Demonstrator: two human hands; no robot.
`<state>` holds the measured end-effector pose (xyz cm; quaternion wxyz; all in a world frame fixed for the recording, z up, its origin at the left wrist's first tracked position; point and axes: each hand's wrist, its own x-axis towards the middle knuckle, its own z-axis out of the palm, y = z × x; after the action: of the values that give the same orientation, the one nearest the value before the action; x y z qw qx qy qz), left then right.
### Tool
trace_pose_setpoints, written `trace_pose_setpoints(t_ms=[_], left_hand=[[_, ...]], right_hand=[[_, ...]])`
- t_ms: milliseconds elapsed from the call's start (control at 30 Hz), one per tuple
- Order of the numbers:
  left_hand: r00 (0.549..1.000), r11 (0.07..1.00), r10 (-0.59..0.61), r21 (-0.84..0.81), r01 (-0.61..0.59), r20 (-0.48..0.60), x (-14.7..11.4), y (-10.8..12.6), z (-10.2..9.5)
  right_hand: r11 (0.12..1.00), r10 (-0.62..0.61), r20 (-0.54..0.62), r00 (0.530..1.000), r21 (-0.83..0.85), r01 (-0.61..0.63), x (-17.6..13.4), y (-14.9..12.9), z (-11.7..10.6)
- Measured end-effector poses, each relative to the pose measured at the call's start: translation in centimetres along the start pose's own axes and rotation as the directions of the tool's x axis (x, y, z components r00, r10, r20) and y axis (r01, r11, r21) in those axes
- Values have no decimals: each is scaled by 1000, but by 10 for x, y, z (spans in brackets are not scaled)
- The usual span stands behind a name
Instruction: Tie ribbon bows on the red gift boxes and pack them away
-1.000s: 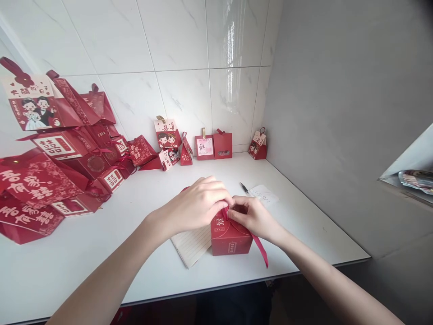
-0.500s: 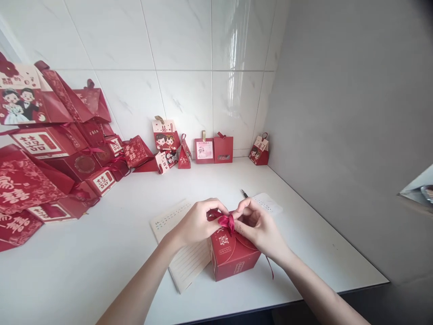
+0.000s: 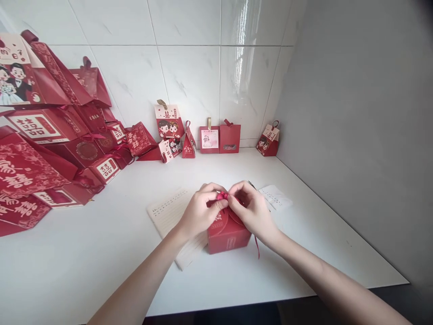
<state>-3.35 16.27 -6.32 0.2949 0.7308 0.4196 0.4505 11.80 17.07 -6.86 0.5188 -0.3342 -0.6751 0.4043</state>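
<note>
A red gift box [image 3: 230, 239] with pale lettering stands upright on the white table, its front corner toward me. Over its top sits a dark red ribbon [image 3: 223, 196], gathered in a small knot or bow. My left hand [image 3: 204, 207] pinches the ribbon from the left, thumb against fingertips. From the right, my right hand [image 3: 248, 205] pinches it too, and the two thumbs nearly meet. A loose ribbon tail [image 3: 257, 248] hangs down the box's right side. My fingers hide much of the lid.
A lined notepad [image 3: 169, 212] lies partly under the box. Behind my right hand are a pen [image 3: 252, 185] and a small paper [image 3: 275, 197]. Red gift boxes [image 3: 64, 153] are piled at left; several more, including a plain red one [image 3: 230, 137], stand along the tiled wall.
The camera view has shifted, so the scene sits somewhat higher. Both hands have drawn closer together at the ribbon, and its loops now show smaller between the fingers.
</note>
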Motion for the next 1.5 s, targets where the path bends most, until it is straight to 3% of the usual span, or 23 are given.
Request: trace_pose_setpoints(t_ms=[133, 233, 400, 567, 733, 900, 1000, 1167, 1367, 1500], left_hand=[[991, 996, -92, -3, 92, -95, 6, -14, -8], [987, 981, -152, -132, 143, -60, 5, -13, -6], [965, 899, -263, -360, 252, 18, -1, -2, 7], [963, 871, -267, -420, 253, 27, -1, 1, 8], [951, 844, -292, -439, 306, 102, -1, 0, 6], [951, 838, -300, -455, 299, 74, -1, -4, 8], [950, 833, -304, -466, 298, 66, -1, -5, 8], [953, 818, -301, -503, 280, 42, -1, -1, 7], [939, 745, -339, -592, 309, 63, -1, 3, 7], [937, 763, -344, -563, 318, 63, -2, 1, 7]], right_hand=[[1000, -6, 54, 999, -13, 7, 22, 9, 9], [1000, 0, 66, 998, 7, -1, 22, 10, 3], [998, 57, 188, 980, -5, -57, 13, 2, -19], [998, 9, 223, 975, -58, 4, 12, -1, -24], [988, -43, 225, 973, -136, 75, 13, 2, -23], [973, -87, 186, 979, -196, 123, 9, 2, -25], [938, -182, 261, 948, -242, 247, 8, 2, -31], [776, -394, 320, 862, -386, 498, 11, 3, -38], [722, -474, 327, 817, -386, 574, 11, 5, -36], [678, -512, 332, 792, -410, 610, 9, 7, -36]])
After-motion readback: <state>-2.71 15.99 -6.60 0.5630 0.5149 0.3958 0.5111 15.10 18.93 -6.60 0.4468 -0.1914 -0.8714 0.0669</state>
